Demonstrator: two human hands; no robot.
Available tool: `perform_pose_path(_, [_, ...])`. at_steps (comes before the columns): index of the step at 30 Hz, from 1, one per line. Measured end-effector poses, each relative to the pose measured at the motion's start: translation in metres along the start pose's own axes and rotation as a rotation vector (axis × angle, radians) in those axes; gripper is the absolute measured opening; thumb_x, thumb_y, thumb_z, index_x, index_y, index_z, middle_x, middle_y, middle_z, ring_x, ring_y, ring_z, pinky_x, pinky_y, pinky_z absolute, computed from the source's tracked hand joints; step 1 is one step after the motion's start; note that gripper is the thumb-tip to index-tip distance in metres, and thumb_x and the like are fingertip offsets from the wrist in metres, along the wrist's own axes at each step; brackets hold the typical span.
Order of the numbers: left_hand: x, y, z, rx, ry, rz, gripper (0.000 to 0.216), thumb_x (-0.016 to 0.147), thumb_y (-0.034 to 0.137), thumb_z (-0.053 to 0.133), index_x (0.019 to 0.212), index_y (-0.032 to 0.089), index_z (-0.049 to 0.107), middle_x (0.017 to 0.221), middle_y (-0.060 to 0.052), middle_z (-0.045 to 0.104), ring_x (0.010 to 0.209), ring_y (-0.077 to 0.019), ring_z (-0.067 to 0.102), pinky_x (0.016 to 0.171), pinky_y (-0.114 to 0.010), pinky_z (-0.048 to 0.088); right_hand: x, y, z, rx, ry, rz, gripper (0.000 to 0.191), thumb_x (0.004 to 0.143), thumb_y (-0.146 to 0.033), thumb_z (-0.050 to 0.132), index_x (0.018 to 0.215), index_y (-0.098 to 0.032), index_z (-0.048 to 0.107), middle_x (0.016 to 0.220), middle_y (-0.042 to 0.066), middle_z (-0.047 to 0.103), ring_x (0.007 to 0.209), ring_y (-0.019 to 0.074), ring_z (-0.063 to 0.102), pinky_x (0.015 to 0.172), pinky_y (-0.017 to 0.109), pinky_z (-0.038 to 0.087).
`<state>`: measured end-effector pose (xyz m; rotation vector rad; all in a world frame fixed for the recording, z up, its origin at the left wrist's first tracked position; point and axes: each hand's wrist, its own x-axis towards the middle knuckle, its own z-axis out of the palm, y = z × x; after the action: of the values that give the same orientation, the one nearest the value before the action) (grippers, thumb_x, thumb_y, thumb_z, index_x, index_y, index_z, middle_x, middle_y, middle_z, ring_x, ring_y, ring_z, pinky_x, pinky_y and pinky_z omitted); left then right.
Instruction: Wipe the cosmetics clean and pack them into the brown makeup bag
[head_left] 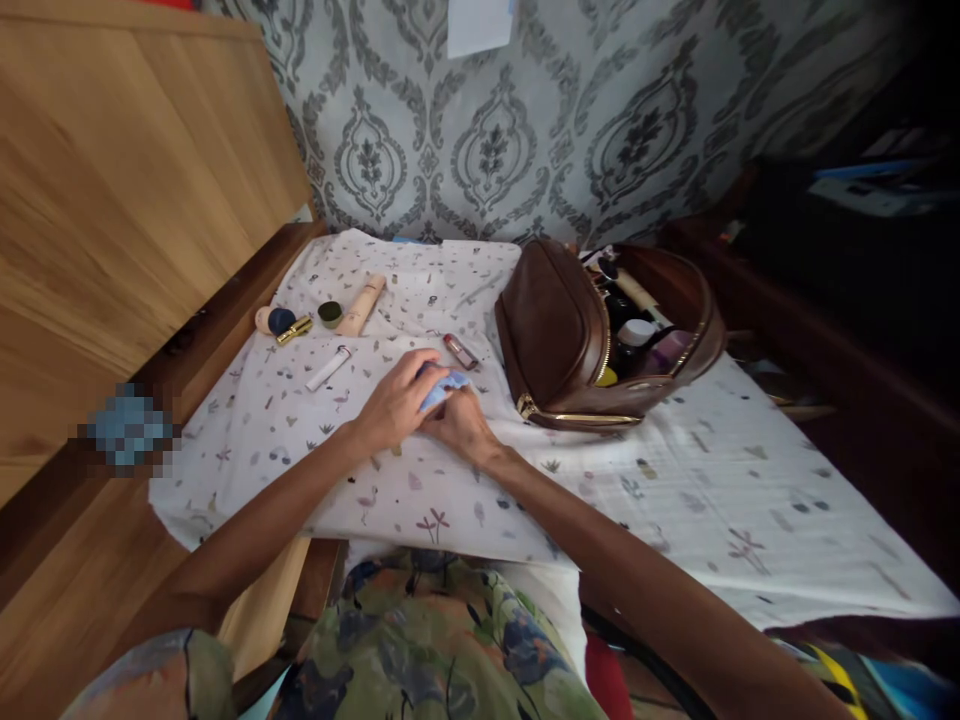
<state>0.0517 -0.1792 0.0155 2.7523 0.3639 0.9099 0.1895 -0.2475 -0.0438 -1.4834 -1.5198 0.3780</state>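
My left hand [394, 400] and my right hand [463, 422] meet over the middle of a white patterned cloth [675, 480]. Both are closed round a light blue wipe [444, 388], which is bunched around a small dark object that I cannot make out. Just beyond my hands lies a small red-brown tube [460, 351]. A white stick [328, 368] lies to the left of my left hand.
An open brown leather pouch [555, 325] with gold zip stands at the right, holding several cosmetics. At the far left of the cloth lie a beige tube [361, 304], a dark round pot [329, 314], a gold lipstick [294, 330] and a round sponge [273, 320]. A wooden board [112, 220] rises on the left.
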Motion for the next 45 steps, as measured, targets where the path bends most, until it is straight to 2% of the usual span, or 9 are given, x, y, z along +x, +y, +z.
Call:
perform_pose_path(9, [-0.018,-0.044,-0.009,-0.232,-0.034,-0.389,0.029,0.099,0.037,0.047,0.086,0.018,0.064,0.088,-0.005,0.063,0.087,-0.0203,0.062,0.085,-0.034,0.05,0.0,-0.002,-0.006,0.068,0.052,0.028,0.07,0.068,-0.035,0.084,0.127,-0.021,0.049,0.128,0.013,0.058,0.121,0.0311,0.058,0.107,0.052,0.048])
perform_pose_path(14, [-0.029,-0.026,-0.008,-0.393,-0.039,-0.577,0.034,0.098,0.046,0.049,0.106,0.017,0.064,0.099,-0.006,0.069,0.091,-0.0209,0.065,0.085,-0.032,0.05,0.004,-0.006,-0.011,0.16,0.094,0.143,0.074,0.071,-0.046,0.084,0.125,-0.019,0.043,0.12,0.013,0.063,0.109,0.0288,0.065,0.099,0.049,0.053])
perform_pose_path(18, [-0.028,-0.014,-0.011,-0.506,-0.115,-0.617,0.039,0.095,0.049,0.055,0.12,0.02,0.061,0.114,-0.006,0.069,0.103,-0.0226,0.065,0.088,-0.032,0.051,0.004,-0.008,-0.016,0.111,0.144,0.153,0.079,0.071,-0.062,0.08,0.126,-0.016,0.044,0.125,0.018,0.058,0.117,0.0327,0.06,0.103,0.052,0.05])
perform_pose_path(25, [-0.038,-0.017,-0.006,-0.695,-0.078,-0.717,0.038,0.089,0.05,0.063,0.111,0.019,0.065,0.114,-0.007,0.069,0.107,-0.0232,0.064,0.087,-0.031,0.052,-0.002,-0.008,-0.02,0.05,-0.11,0.05,0.098,0.08,-0.054,0.074,0.156,-0.019,0.022,0.139,0.018,0.041,0.137,0.0349,0.043,0.116,0.057,0.036])
perform_pose_path(28, [-0.042,-0.02,-0.008,-0.699,-0.033,-0.762,0.036,0.087,0.049,0.066,0.106,0.019,0.067,0.107,-0.007,0.07,0.098,-0.0215,0.066,0.084,-0.031,0.052,-0.004,-0.009,-0.022,0.079,-0.198,0.029,0.099,0.082,-0.038,0.071,0.161,-0.023,0.013,0.138,0.015,0.039,0.132,0.0321,0.046,0.112,0.055,0.042])
perform_pose_path(31, [-0.039,-0.02,-0.016,-0.629,0.003,-0.777,0.035,0.085,0.049,0.067,0.103,0.019,0.069,0.102,-0.005,0.072,0.091,-0.0206,0.066,0.08,-0.03,0.052,-0.003,-0.011,-0.026,0.125,-0.222,0.06,0.096,0.08,-0.033,0.073,0.159,-0.024,0.02,0.139,0.014,0.041,0.121,0.0285,0.053,0.104,0.052,0.049])
perform_pose_path(36, [-0.012,-0.013,-0.03,-0.416,0.066,-0.635,0.028,0.092,0.041,0.057,0.108,0.02,0.068,0.101,-0.004,0.073,0.084,-0.0187,0.066,0.072,-0.027,0.052,-0.003,-0.014,-0.025,0.151,-0.14,0.175,0.079,0.067,-0.031,0.086,0.135,-0.021,0.047,0.117,0.008,0.059,0.088,0.0193,0.06,0.085,0.042,0.055])
perform_pose_path(41, [0.014,-0.003,-0.033,-0.163,-0.117,-0.224,0.026,0.099,0.022,0.043,0.103,0.021,0.068,0.104,-0.005,0.072,0.098,-0.0204,0.064,0.089,-0.035,0.052,-0.002,-0.016,-0.024,0.09,-0.102,0.217,0.066,0.063,-0.044,0.088,0.114,-0.016,0.058,0.094,0.004,0.062,0.073,0.0175,0.057,0.071,0.037,0.053])
perform_pose_path(45, [0.007,0.007,-0.038,-0.005,-0.189,0.044,0.028,0.1,0.014,0.039,0.105,0.019,0.066,0.108,-0.008,0.07,0.104,-0.0233,0.06,0.092,-0.04,0.052,0.001,-0.013,-0.025,0.23,-0.071,0.2,0.068,0.063,-0.048,0.088,0.116,-0.017,0.059,0.095,0.003,0.066,0.076,0.0167,0.059,0.071,0.033,0.053])
